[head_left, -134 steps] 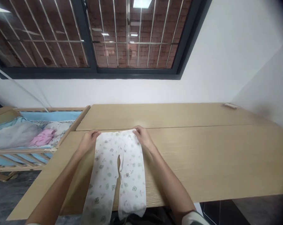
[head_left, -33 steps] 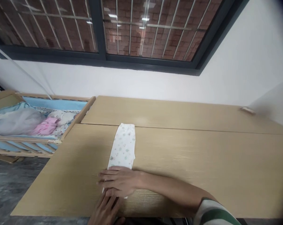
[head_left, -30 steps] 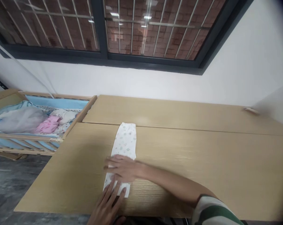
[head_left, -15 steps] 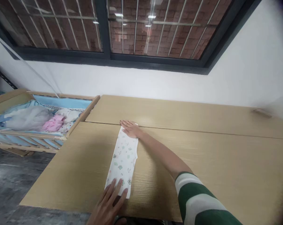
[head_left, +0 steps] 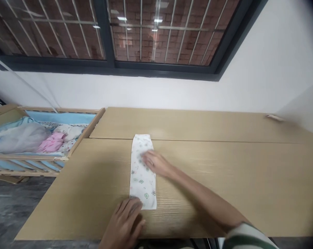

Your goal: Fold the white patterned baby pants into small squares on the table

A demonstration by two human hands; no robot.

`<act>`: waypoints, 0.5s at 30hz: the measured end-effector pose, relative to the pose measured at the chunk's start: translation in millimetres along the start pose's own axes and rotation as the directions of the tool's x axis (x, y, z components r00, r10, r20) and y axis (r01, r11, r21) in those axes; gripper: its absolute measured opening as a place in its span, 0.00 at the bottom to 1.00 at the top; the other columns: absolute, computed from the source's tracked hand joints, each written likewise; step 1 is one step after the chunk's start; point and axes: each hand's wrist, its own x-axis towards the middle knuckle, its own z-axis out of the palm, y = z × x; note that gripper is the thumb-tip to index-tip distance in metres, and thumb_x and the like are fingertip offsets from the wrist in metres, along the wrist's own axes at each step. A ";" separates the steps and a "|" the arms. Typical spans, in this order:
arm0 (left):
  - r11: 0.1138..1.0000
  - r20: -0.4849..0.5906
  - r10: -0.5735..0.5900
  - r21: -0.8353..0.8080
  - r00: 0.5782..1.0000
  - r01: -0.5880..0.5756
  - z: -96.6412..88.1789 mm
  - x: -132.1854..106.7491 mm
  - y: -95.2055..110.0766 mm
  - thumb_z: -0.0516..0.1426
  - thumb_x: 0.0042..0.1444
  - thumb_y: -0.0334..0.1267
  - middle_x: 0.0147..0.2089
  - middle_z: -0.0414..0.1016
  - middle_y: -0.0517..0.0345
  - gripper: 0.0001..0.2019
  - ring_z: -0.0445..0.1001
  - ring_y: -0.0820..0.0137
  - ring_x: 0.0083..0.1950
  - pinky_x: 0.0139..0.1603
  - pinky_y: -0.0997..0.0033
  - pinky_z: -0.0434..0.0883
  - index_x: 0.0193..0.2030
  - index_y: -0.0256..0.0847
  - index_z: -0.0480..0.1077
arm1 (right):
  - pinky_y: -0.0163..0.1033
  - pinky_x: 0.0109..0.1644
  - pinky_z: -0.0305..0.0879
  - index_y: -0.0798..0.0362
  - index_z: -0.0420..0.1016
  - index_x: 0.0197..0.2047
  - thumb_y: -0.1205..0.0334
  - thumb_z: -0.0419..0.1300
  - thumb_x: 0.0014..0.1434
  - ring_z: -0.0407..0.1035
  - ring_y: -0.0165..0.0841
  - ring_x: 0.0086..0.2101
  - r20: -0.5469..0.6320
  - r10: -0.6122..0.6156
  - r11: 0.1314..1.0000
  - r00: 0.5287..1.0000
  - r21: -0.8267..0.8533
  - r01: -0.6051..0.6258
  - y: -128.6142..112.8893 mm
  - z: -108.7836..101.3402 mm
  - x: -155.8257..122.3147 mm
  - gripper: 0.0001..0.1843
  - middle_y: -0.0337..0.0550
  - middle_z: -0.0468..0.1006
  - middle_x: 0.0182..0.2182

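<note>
A pair of small white baby trousers (head_left: 141, 162) with a green print lies folded lengthwise into a narrow strip on the wooden table (head_left: 224, 173). My left hand (head_left: 125, 223) rests flat, fingers spread, on the strip's near end by the table's front edge. My right hand (head_left: 155, 163) lies flat on the strip's middle, slightly blurred by motion, fingers stretched out. Neither hand holds anything.
A wooden baby cot (head_left: 39, 138) with blue lining, a grey cloth and pink clothes (head_left: 52, 142) stands left of the table. A small flat object (head_left: 275, 117) lies at the table's far right corner. A barred window is above, dark floor at the lower left.
The trousers lay spread open at first and now form a narrow strip. In the last half second my right hand slid back from the strip's far end to its middle; my left hand stayed at the near end.
</note>
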 end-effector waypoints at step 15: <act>0.931 0.018 0.271 -0.259 0.962 -0.257 -26.9 -23.7 5.7 0.42 0.74 0.35 0.43 0.81 0.54 0.17 0.77 0.71 0.38 0.43 0.75 0.77 0.54 0.40 0.71 | 0.43 0.52 0.70 0.50 0.72 0.51 0.70 0.53 0.71 0.72 0.35 0.42 0.029 -0.099 0.993 0.995 -0.058 0.101 -120.1 34.6 -182.8 0.10 0.44 0.79 0.42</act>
